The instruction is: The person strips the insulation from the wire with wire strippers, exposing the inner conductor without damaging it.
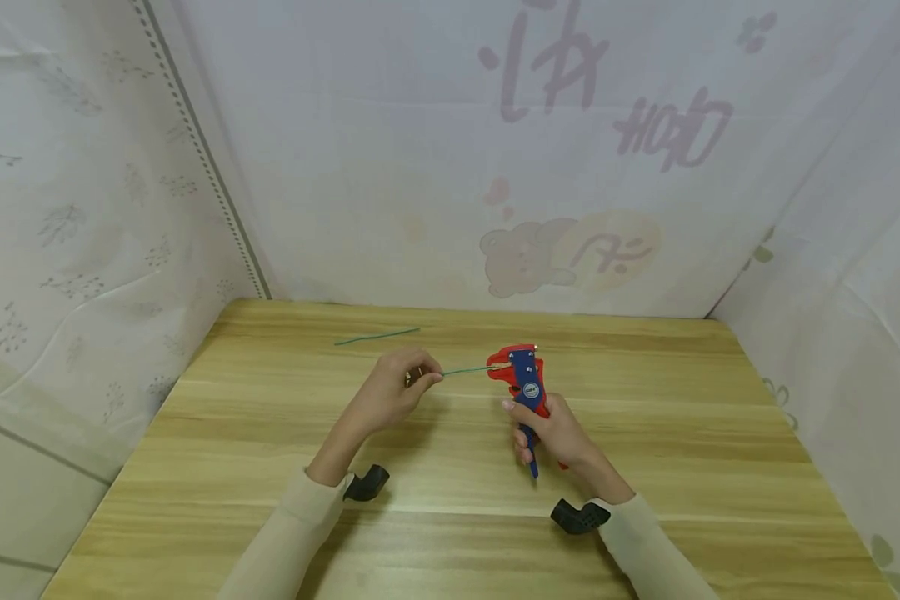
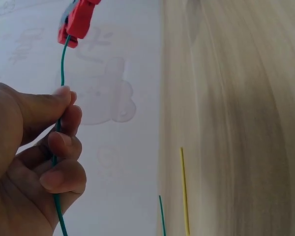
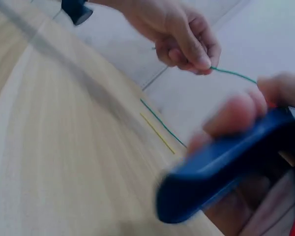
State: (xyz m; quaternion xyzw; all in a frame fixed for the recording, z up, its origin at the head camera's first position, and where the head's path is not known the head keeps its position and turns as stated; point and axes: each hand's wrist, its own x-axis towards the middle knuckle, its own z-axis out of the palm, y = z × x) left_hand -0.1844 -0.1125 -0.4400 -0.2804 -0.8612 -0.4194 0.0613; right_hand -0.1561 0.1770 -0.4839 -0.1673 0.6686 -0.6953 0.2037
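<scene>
In the head view my left hand (image 1: 392, 393) pinches a thin green wire (image 1: 463, 370) between thumb and fingers. From there the wire runs right, into the front jaws of a red-and-blue wire stripper (image 1: 523, 371). My right hand (image 1: 558, 432) grips that stripper by its handles, its nose pointing left. The left wrist view shows the green wire (image 2: 63, 69) passing down across the palm of my left hand (image 2: 34, 128), its upper end at the red nose of the stripper (image 2: 79, 22). A blue handle (image 3: 211, 167) fills the right wrist view's foreground.
A second green wire (image 1: 377, 337) lies on the wooden table (image 1: 270, 467) toward the back. Beside it, in the right wrist view, lies a yellow wire (image 3: 157, 132). Printed cloth (image 1: 390, 167) hangs behind the table and at both sides. Black wrist mounts (image 1: 367, 483) stick out from the sleeves.
</scene>
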